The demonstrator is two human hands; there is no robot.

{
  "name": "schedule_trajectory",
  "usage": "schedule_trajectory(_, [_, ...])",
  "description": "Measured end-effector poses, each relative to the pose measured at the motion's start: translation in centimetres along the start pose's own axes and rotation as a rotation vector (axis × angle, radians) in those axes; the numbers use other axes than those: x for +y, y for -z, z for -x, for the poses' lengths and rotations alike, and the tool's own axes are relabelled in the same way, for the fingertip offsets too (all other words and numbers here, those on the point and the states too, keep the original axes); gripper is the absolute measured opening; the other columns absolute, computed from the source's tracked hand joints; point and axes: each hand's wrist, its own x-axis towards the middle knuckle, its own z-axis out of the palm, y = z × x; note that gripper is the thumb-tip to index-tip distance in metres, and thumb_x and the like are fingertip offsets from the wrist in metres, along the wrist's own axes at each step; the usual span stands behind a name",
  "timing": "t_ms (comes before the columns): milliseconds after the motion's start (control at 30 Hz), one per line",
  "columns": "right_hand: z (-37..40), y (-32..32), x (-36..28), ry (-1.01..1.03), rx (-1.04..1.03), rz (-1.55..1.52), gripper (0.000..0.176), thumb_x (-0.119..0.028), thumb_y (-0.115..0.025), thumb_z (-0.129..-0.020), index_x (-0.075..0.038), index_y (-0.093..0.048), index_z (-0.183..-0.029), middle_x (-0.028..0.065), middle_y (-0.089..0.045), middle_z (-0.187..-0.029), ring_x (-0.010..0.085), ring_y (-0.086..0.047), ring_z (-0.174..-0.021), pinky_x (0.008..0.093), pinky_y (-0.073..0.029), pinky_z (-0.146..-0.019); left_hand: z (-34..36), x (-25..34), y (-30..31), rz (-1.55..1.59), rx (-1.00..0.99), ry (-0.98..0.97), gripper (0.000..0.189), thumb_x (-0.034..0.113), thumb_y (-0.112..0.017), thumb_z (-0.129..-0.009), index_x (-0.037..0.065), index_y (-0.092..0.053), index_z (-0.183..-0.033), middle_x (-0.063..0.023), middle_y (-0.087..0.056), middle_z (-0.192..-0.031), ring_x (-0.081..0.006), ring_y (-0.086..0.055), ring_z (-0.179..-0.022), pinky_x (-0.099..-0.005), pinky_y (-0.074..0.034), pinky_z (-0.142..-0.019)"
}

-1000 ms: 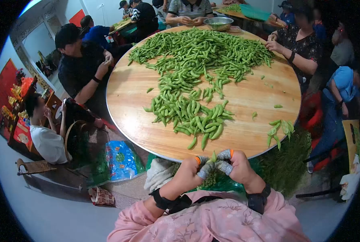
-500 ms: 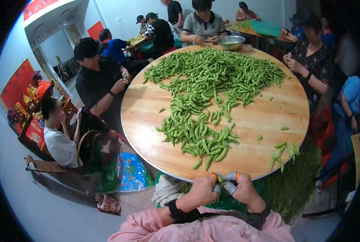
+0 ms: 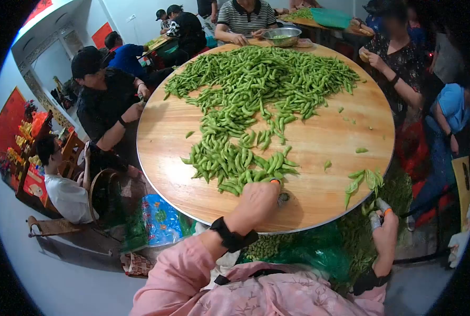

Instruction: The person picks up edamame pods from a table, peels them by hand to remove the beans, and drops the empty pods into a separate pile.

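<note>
Many green soybean pods lie heaped on a round wooden table. My left hand is over the near part of the table, at the front edge of the pods. Its fingers curl downward, and what they hold, if anything, is hidden. Past the table's right front edge, my right hand hangs above a heap of green plant scraps. Its thumb and forefinger are apart, with grey, orange-edged covers on the tips. Near it on the tabletop lie a few flattened pods.
People sit around the table, one in black at left and one in a striped shirt opposite. A metal bowl stands at the far edge. Green plastic holding shelled beans lies below the near edge.
My hands, together at the near table edge before, are now apart. The left has moved forward to the pods; the right has swung out right beyond the table. The view has shifted slightly.
</note>
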Motion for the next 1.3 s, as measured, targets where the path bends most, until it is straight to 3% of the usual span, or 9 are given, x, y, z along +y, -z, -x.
schedule_trajectory(300, [0.9, -7.1, -4.8, 0.108, -0.407, -0.697, 0.033, 0.000, -0.056, -0.071, 0.001, -0.051, -0.104, 0.0051, -0.057, -0.079, 0.0104, -0.053, -0.073, 0.0241, -0.043, -0.067, 0.7, 0.0, 1.0, 0.097, -0.038, 0.040, 0.009, 0.007, -0.056, -0.068, 0.000, -0.053, -0.073, -0.0132, -0.058, -0.064, -0.0217, -0.058, -0.059, -0.0305, -0.045, -0.051])
schedule_trajectory(367, [0.9, -8.4, -7.3, 0.137, -0.559, -0.786, 0.041, 0.002, -0.056, -0.071, 0.000, -0.046, -0.110, 0.0037, -0.056, -0.080, 0.0099, -0.052, -0.073, 0.0238, -0.043, -0.067, 2.0, -0.3, -0.3, 1.136, 0.068, 0.197, 0.014, 0.005, -0.056, -0.075, -0.001, -0.053, -0.087, -0.0054, -0.058, -0.076, -0.0102, -0.055, -0.069, -0.0233, -0.044, -0.062])
schedule_trajectory(533, [1.1, -11.4, -12.5, 0.120, -0.880, -1.238, 0.036, 0.004, -0.055, -0.072, 0.001, -0.047, -0.107, 0.0021, -0.057, -0.078, 0.0102, -0.053, -0.071, 0.0239, -0.043, -0.068, 4.8, 1.5, 1.5, 1.680, 0.135, 0.257, 0.022, 0.011, -0.057, -0.078, 0.000, -0.052, -0.096, -0.0015, -0.056, -0.085, -0.0072, -0.051, -0.076, -0.0208, -0.042, -0.069])
schedule_trajectory(767, [0.5, -9.9, -12.1, 0.329, -0.778, -0.678, 0.016, 0.001, -0.054, -0.069, 0.001, -0.058, -0.085, 0.0064, -0.059, -0.077, 0.0176, -0.058, -0.069, 0.0284, -0.045, -0.062, 7.1, -0.4, 0.5, 1.621, 0.093, 0.167, 0.026, 0.009, -0.054, -0.079, 0.000, -0.048, -0.103, -0.0051, -0.056, -0.090, -0.0107, -0.052, -0.079, -0.0233, -0.042, -0.070])
schedule_trajectory(867, [-0.6, -8.2, -12.7, 0.640, -0.620, -0.196, 0.022, -0.006, -0.053, -0.063, -0.001, -0.058, -0.083, 0.0198, -0.053, -0.072, 0.0357, -0.052, -0.066, 0.0389, -0.043, -0.059, 6.9, -0.7, 4.6, 0.651, 0.111, -0.044, 0.036, 0.011, -0.057, -0.071, 0.001, -0.047, -0.104, -0.0156, -0.052, -0.078, -0.0295, -0.052, -0.072, -0.0330, -0.043, -0.066])
schedule_trajectory(1000, [-0.8, -7.5, -13.6, 0.837, -0.640, -0.013, 0.023, -0.003, -0.050, -0.060, -0.002, -0.057, -0.082, 0.0178, -0.054, -0.071, 0.0348, -0.052, -0.066, 0.0408, -0.042, -0.059, 6.8, -0.8, 4.7, 0.228, -0.115, -0.189, 0.041, 0.009, -0.060, -0.061, 0.004, -0.048, -0.100, -0.0180, -0.053, -0.077, -0.0343, -0.052, -0.073, -0.0405, -0.042, -0.060])
schedule_trajectory(1167, [-0.4, -8.2, -13.2, 0.821, -0.600, -0.133, 0.022, -0.003, -0.052, -0.064, 0.001, -0.056, -0.086, 0.0171, -0.055, -0.073, 0.0288, -0.055, -0.068, 0.0351, -0.043, -0.060, 7.0, -1.5, 4.4, 0.305, -0.358, -0.118, 0.029, 0.012, -0.059, -0.065, 0.004, -0.050, -0.091, -0.0175, -0.053, -0.063, -0.0355, -0.054, -0.063, -0.0421, -0.040, -0.053])
schedule_trajectory(1233, [0.4, -8.8, -12.9, 0.275, -0.537, -0.520, 0.017, -0.004, -0.053, -0.073, 0.003, -0.055, -0.089, 0.0086, -0.058, -0.074, 0.0172, -0.055, -0.067, 0.0280, -0.043, -0.060, 7.6, -1.6, 3.9, 0.480, -0.125, 0.001, 0.018, 0.012, -0.057, -0.070, 0.003, -0.052, -0.086, -0.0177, -0.052, -0.060, -0.0349, -0.053, -0.058, -0.0401, -0.040, -0.050])
schedule_trajectory(1300, [0.8, -9.5, -12.5, 0.200, -0.598, -0.691, 0.016, -0.005, -0.053, -0.075, 0.002, -0.055, -0.089, 0.0046, -0.057, -0.075, 0.0129, -0.053, -0.067, 0.0250, -0.042, -0.060, 8.2, -1.3, 2.6, 0.541, -0.056, 0.031, 0.020, 0.011, -0.059, -0.067, 0.003, -0.052, -0.084, -0.0173, -0.051, -0.059, -0.0335, -0.053, -0.057, -0.0393, -0.039, -0.048])
